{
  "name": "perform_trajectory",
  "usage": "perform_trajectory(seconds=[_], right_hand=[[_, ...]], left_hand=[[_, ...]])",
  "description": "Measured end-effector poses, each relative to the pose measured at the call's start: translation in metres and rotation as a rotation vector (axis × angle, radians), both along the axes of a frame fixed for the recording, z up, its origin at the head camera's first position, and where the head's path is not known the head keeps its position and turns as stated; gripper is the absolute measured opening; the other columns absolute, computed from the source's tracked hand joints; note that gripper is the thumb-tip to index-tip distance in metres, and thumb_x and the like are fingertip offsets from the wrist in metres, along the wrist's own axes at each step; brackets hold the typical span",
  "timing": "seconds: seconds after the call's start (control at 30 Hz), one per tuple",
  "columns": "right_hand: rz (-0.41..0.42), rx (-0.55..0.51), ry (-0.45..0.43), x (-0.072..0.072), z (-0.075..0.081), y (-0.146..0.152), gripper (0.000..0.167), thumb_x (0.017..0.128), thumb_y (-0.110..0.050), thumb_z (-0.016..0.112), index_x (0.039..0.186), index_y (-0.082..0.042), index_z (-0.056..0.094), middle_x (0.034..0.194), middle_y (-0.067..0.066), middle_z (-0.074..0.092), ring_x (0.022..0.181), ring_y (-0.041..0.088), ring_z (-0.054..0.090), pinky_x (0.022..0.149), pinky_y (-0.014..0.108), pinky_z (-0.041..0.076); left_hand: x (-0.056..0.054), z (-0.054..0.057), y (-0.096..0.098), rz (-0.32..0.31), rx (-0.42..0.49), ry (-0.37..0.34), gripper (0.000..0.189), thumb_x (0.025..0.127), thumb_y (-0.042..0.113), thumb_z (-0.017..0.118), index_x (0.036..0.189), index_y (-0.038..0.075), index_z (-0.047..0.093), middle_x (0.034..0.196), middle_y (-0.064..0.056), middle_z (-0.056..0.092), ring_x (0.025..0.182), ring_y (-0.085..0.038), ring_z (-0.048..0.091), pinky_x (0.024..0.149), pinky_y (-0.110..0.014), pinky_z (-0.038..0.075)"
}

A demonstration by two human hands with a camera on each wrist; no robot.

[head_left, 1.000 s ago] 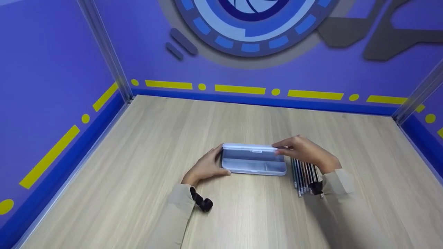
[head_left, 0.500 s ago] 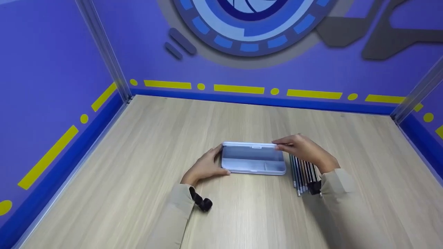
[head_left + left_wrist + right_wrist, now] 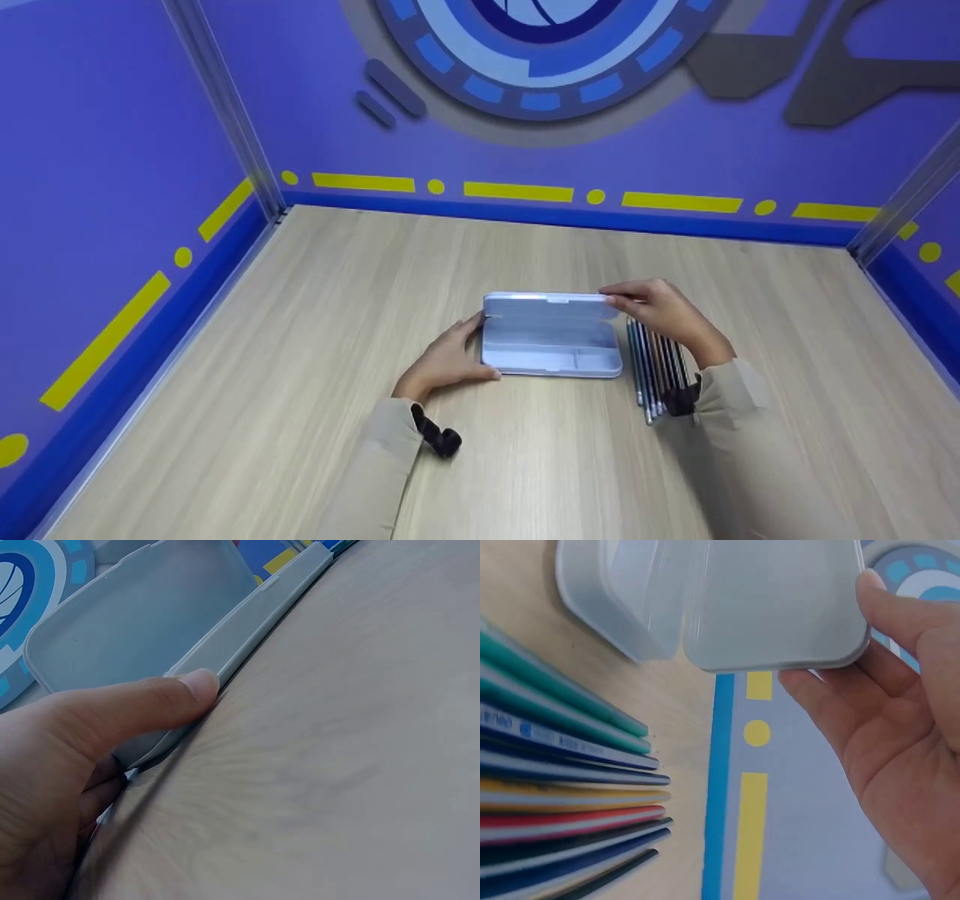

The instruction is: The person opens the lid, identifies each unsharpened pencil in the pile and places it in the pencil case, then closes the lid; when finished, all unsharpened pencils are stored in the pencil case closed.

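Note:
A translucent white plastic pencil case [image 3: 551, 360] stands on the table with its hinged lid [image 3: 547, 306] raised. Inside, the base has a long compartment and a divider near the right. My left hand [image 3: 448, 356] grips the left end of the base, its thumb [image 3: 199, 684] on the front wall and its fingers behind the end. With thumb and fingers, my right hand [image 3: 664, 311] pinches the lid's right corner. Just right of the case lies a row of several pencils [image 3: 651, 375], partly hidden under the right hand and wrist; green, blue, yellow and red ones show in the right wrist view.
The wood-grain table [image 3: 360, 300] is bounded by a blue back wall [image 3: 525, 139] and a left side panel [image 3: 112, 187]. Metal corner posts [image 3: 225, 105] stand at the back. Black wrist bands with small mounts [image 3: 442, 441] are on both sleeves.
My right hand has risen and moved away from me, swinging the lid further up and back, so more of the base's inside shows. The left hand keeps its hold; the pencils stay put.

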State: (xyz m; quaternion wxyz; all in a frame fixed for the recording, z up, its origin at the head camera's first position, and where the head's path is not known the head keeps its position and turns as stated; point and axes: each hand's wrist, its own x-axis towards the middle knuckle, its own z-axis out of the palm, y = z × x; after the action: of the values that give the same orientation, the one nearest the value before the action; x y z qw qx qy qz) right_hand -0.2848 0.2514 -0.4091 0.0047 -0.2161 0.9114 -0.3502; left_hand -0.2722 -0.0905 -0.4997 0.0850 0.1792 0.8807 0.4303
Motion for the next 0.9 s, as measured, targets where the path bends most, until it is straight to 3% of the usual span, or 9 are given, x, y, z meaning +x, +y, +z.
perform_trajectory(seconds=[0.23,0.5,0.67,0.8,0.9], right_hand=[[-0.118,-0.022,0.019,-0.002,-0.003,-0.002,0.041,0.095,-0.034,0.059,0.118,-0.003,0.068,0.117,0.018,0.068,0.104,0.033,0.066,0.092,0.049,0.053],[-0.141,-0.078,0.039,-0.003,-0.007,-0.004,0.040,0.095,-0.033,0.059,0.119,-0.003,0.068,0.117,0.016,0.068,0.109,0.033,0.065,0.094,0.048,0.052],[-0.199,-0.145,0.049,-0.003,-0.013,-0.005,0.041,0.093,-0.036,0.060,0.118,-0.004,0.068,0.115,0.014,0.069,0.107,0.029,0.065,0.095,0.045,0.052],[-0.243,-0.207,0.016,-0.003,-0.018,-0.006,0.048,0.095,-0.042,0.056,0.124,-0.005,0.065,0.121,0.014,0.067,0.111,0.028,0.063,0.096,0.043,0.051],[-0.247,-0.291,-0.069,-0.003,-0.020,-0.006,0.058,0.098,-0.048,0.046,0.134,-0.004,0.056,0.136,0.014,0.057,0.127,0.028,0.054,0.103,0.041,0.046]], left_hand=[[0.000,0.000,0.000,-0.010,-0.005,-0.003,0.111,0.063,0.039,0.087,0.153,0.020,0.026,0.154,-0.017,0.032,0.143,-0.037,0.026,0.117,-0.050,0.025],[0.000,0.002,-0.002,0.013,0.005,-0.035,0.110,0.063,0.037,0.088,0.153,0.019,0.027,0.155,-0.023,0.026,0.145,-0.041,0.019,0.117,-0.054,0.021],[0.001,0.003,-0.002,0.008,-0.004,-0.032,0.108,0.064,0.037,0.087,0.153,0.018,0.028,0.155,-0.022,0.026,0.145,-0.041,0.019,0.118,-0.054,0.021],[0.001,0.004,-0.002,0.009,-0.013,-0.043,0.107,0.065,0.038,0.087,0.153,0.019,0.028,0.157,-0.019,0.026,0.146,-0.040,0.017,0.118,-0.053,0.020],[0.001,0.003,-0.002,0.010,-0.015,-0.049,0.108,0.065,0.039,0.087,0.153,0.019,0.028,0.157,-0.017,0.026,0.146,-0.040,0.017,0.118,-0.054,0.020]])
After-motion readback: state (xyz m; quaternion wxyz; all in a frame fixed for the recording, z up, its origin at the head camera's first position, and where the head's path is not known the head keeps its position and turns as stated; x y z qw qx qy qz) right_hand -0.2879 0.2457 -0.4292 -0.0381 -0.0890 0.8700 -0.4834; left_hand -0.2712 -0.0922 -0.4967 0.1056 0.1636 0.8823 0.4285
